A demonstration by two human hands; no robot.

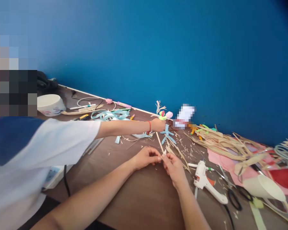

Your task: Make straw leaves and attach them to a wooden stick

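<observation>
My left hand (147, 158) and my right hand (174, 166) meet over the middle of the table, fingertips pinched together at the lower end of a thin pale stick (159, 142). A small white piece (164, 153) shows at the right fingertips, around or beside the stick; which one I cannot tell. Just beyond, another person's hand (158, 125) reaches in from the left, by a blue fuzzy pipe-cleaner figure (167, 134) and a bright green, red and pink fuzzy piece (162, 115). Right of my right hand lies a white glue gun (203, 179).
Black-handled scissors (235, 198) lie beside the glue gun. Dried husk strips (220, 142) and pink sheets (220, 159) cover the right side. Light blue ribbon (110, 115) and a white bowl (51, 105) are at the left. A blue wall (158, 57) borders the table's far edge.
</observation>
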